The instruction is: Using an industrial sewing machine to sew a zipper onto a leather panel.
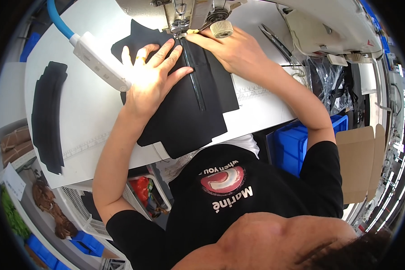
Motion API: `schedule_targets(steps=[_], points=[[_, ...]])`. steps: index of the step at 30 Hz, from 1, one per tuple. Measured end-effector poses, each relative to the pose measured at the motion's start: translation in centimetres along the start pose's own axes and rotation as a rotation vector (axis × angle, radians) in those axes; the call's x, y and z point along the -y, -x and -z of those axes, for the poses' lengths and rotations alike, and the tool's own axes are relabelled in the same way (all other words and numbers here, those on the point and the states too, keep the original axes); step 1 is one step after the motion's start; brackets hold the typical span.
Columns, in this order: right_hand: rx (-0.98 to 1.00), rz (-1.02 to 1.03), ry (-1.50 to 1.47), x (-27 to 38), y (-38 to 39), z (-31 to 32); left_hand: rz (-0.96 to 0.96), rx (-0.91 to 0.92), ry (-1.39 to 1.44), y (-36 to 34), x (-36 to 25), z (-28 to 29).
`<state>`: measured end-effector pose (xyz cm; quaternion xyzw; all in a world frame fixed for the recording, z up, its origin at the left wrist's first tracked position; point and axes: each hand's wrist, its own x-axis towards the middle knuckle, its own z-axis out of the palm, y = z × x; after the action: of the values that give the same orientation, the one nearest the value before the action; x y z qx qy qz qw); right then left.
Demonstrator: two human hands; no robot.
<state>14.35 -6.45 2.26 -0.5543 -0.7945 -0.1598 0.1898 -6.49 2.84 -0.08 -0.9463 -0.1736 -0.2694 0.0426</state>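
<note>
A black fabric piece (171, 121) with a dark zipper (194, 85) running lengthwise lies under the presser foot (179, 35) of a sewing machine. My left hand (150, 76) is spread flat on the fabric left of the zipper, fingers apart, with a yellowish band on one finger. Right of the presser foot, my right hand (234, 49) rests at the cloth's far edge. Its thumb and forefinger stretch toward the foot, beside a small yellow bit (192, 31); the machine's round knob (222, 29) partly covers the other fingers.
A white lamp head (99, 60) on a blue hose hangs close over my left hand. Stacked black strips (49, 117) lie at the table's left. Tweezers (274, 40) lie right of the machine needle. A blue crate (290, 148) and cardboard box (357, 162) stand on the right.
</note>
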Motion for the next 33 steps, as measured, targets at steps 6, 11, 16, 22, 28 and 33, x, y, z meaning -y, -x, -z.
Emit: schedule_targets(steps=[6, 11, 16, 22, 28, 33], points=[[0.265, 0.084, -0.351, 5.2, 5.4, 7.8, -0.036, 0.423, 0.398, 4.9, -5.2, 5.5], [0.065, 0.141, -0.377, 6.7, 6.3, 4.0, 0.104, 0.25, 0.222, 7.4, -9.8, 6.7], [-0.2, 0.024, -0.519, 6.0, 4.3, 7.6, 0.163, -0.076, 0.197, 4.1, -8.9, 7.5], [0.087, 0.046, -0.374, 6.8, 4.3, 8.6, 0.143, -0.074, 0.237, -0.2, -5.6, 11.5], [-0.103, 0.121, -0.476, 7.7, 2.9, 3.8, 0.091, -0.019, 0.249, -1.5, -4.6, 12.2], [-0.137, -0.065, -0.532, 6.7, 1.8, 6.1, 0.084, -0.005, 0.278, -1.5, -4.4, 12.1]])
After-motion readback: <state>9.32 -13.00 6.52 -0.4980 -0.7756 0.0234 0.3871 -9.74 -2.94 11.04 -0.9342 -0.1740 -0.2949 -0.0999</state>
